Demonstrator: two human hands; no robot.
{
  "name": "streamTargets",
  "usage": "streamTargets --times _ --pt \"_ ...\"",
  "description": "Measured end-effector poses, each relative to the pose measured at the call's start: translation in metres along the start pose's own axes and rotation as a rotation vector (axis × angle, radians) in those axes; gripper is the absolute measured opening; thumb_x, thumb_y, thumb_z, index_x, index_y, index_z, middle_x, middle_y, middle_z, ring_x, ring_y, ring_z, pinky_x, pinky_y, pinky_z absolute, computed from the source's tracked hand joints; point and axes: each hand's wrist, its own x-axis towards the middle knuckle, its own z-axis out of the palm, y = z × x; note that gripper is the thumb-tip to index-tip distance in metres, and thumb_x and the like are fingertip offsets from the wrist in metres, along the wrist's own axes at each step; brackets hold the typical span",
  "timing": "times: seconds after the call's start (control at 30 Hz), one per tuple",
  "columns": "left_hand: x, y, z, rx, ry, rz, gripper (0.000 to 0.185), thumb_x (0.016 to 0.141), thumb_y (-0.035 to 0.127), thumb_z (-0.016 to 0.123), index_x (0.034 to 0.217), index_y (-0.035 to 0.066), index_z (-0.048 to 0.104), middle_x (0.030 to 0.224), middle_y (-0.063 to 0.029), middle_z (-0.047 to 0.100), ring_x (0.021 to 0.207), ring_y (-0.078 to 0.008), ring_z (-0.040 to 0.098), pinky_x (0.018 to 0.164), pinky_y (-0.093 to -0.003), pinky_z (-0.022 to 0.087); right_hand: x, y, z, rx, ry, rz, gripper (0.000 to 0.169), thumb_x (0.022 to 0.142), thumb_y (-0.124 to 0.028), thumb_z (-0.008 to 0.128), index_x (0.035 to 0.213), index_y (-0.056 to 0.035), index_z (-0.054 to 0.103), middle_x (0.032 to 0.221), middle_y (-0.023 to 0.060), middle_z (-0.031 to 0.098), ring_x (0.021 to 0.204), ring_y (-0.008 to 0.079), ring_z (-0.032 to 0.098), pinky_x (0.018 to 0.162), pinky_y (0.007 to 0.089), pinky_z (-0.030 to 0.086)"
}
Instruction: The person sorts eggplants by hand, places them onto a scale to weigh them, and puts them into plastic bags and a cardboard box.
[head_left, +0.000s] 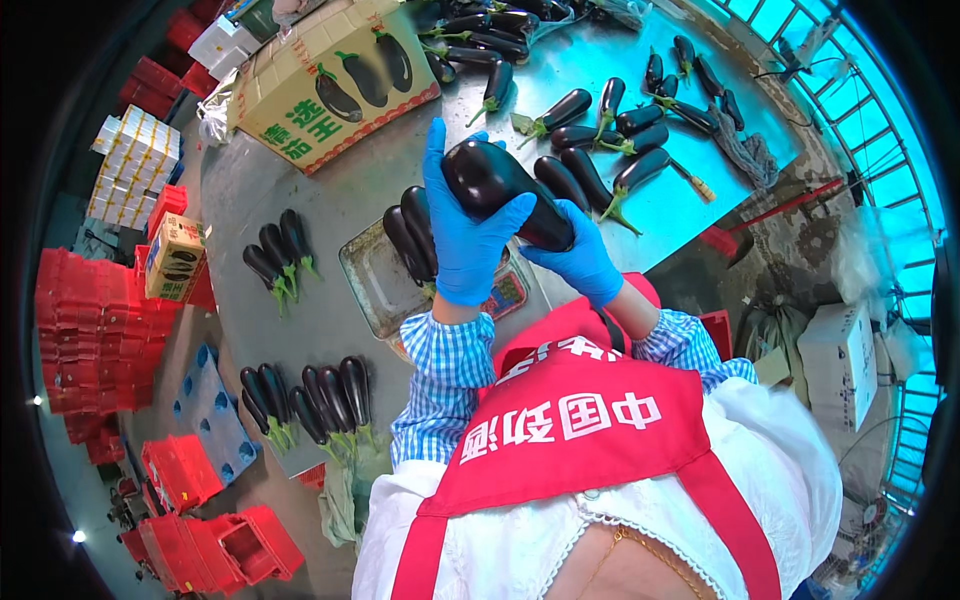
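My left hand (466, 240), in a blue glove, grips one end of a large dark eggplant (491, 184). My right hand (576, 259), gloved alike, holds its other end, and the eggplant is raised above the metal table (315, 337). Below my left hand lies a weighing scale's tray (379, 289) with a few eggplants (409, 236) on it, partly hidden by that hand. The scale's panel (506, 292) shows between my wrists. Loose eggplants (559, 180) with green stems lie just beyond my right hand.
A printed eggplant carton (337, 90) stands at the far left of the table, beside an eggplant heap (487, 34). Grouped eggplants lie on the left (279, 251) and nearer left (334, 397). A small brush-like tool (697, 184) and grey cloth (746, 146) lie right. Red crates (105, 330) are stacked leftward.
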Motion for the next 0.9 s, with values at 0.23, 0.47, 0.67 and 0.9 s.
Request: streamTargets --times 0.23,0.47,0.67,0.9 --pt "-0.010 -0.006 -0.003 -0.069 0.011 0.038 0.083 0.072 -0.003 0.075 0.144 0.009 0.035 0.121 -0.0133 0.057 0.111 -0.0249 0.059 0.098 -0.0384 0.051 -0.009 0.004 0.006 -0.126 0.006 -0.062 0.065 0.070 -0.019 0.087 0.123 -0.0013 0.054 0.112 0.0112 0.065 0.102 0.0163 0.062 0.090 0.0319 0.051" --pt "-0.009 -0.028 -0.042 -0.542 0.309 -0.415 0.048 0.094 0.040 0.058 0.125 0.003 0.057 0.107 -0.0162 0.064 0.098 -0.0297 0.063 0.091 -0.0398 0.053 -0.027 -0.016 -0.009 0.744 -0.563 0.547 0.042 0.097 -0.031 0.058 0.131 -0.0066 0.052 0.100 0.0137 0.069 0.058 0.0123 0.055 0.052 0.0241 0.044" --pt "-0.018 -0.058 -0.057 -0.899 0.379 -0.554 0.048 0.099 0.037 0.048 0.125 -0.002 0.057 0.113 -0.0195 0.064 0.106 -0.0316 0.062 0.097 -0.0445 0.051 -0.033 -0.022 -0.008 0.691 -0.575 0.634 0.049 0.102 -0.049 0.040 0.122 -0.0075 0.058 0.095 0.0113 0.068 0.052 0.0116 0.049 0.047 0.0237 0.038" --pt "-0.020 -0.063 -0.048 -0.501 0.414 -0.498 0.046 0.101 0.037 0.048 0.122 -0.003 0.059 0.112 -0.0161 0.065 0.102 -0.0280 0.062 0.093 -0.0407 0.052 -0.045 0.015 -0.007 0.207 -0.356 0.421 0.062 0.089 -0.037 0.071 0.140 -0.0103 0.047 0.094 0.0057 0.065 0.062 0.0090 0.052 0.054 0.0200 0.042"
